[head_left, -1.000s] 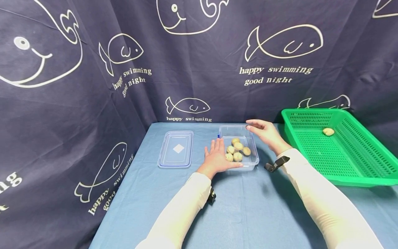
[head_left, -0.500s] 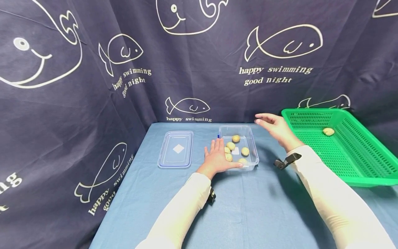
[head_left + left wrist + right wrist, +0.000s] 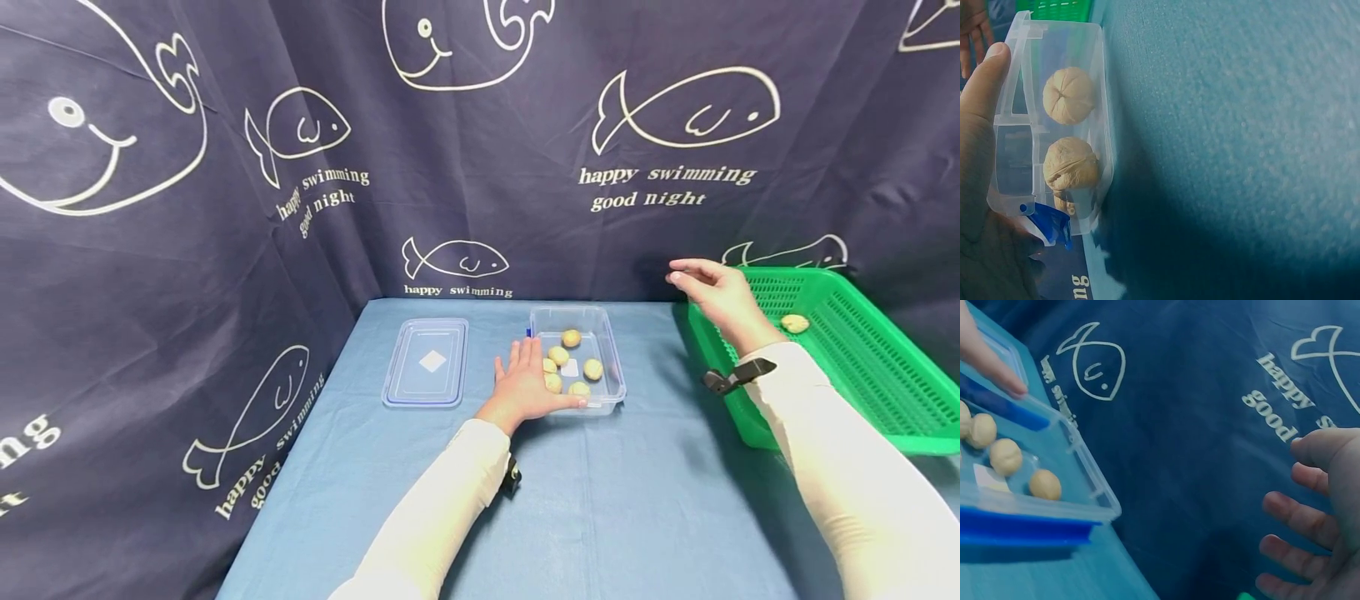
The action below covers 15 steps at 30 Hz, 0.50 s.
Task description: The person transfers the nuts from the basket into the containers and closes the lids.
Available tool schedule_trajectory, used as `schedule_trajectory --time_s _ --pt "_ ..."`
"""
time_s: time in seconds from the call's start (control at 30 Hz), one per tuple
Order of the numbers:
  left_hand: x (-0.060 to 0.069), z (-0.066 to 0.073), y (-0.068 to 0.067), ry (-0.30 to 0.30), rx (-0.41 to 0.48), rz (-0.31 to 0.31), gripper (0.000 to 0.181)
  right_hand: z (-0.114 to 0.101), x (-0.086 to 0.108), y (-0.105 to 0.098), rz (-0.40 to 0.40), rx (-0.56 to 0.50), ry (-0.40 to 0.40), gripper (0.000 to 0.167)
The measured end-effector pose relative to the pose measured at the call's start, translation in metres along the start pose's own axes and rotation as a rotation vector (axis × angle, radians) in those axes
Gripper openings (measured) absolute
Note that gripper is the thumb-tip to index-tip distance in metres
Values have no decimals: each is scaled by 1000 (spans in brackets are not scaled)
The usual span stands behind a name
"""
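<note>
A clear plastic container [image 3: 614, 367] with blue clips stands on the table, holding several walnuts [image 3: 593, 369]. My left hand [image 3: 521, 387] rests against its near left corner with fingers spread and thumb along the front rim. In the left wrist view, walnuts [image 3: 1069, 95] show through the container's side wall. My right hand [image 3: 723, 300] is in the air over the left edge of the green basket [image 3: 750, 421], with nothing in its fingers. One walnut [image 3: 795, 323] lies in that basket. The right wrist view shows the right hand's fingers [image 3: 1300, 519] loosely bent and apart.
A clear lid [image 3: 426, 362] with a blue seal lies flat on the table left of the container. A dark curtain [image 3: 465, 167] with fish drawings hangs behind and to the left. Blue cloth [image 3: 585, 500] covers the table.
My right hand has moved right from above the container to the basket's edge. The walnuts in the container have spread apart. My left hand has kept its place.
</note>
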<state>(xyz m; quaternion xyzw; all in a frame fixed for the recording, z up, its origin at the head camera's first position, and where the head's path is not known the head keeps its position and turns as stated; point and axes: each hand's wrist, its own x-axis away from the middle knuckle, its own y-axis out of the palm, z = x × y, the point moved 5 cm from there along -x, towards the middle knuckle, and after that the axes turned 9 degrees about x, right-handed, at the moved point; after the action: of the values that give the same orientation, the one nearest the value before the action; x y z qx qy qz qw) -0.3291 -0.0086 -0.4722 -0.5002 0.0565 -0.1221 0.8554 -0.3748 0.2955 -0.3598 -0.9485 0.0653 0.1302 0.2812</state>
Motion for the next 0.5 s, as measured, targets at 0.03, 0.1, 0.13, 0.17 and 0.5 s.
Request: schedule_trajectory --time_s 0.03,0.1,0.13,0.17,0.5 --pt "0 0 0 0 -2 0 134 2 0 -4 6 1 5 36" --pt "0 0 0 1 -2 1 134 6 -1 -11 17 4 11 35" --pt "1 0 0 0 -3 3 134 9 -2 -15 23 3 15 34" --pt "1 0 -1 1 -7 5 134 11 -3 -18 32 -1 17 34" --pt "0 0 -1 -4 -21 5 134 48 -9 -53 134 -96 84 21"
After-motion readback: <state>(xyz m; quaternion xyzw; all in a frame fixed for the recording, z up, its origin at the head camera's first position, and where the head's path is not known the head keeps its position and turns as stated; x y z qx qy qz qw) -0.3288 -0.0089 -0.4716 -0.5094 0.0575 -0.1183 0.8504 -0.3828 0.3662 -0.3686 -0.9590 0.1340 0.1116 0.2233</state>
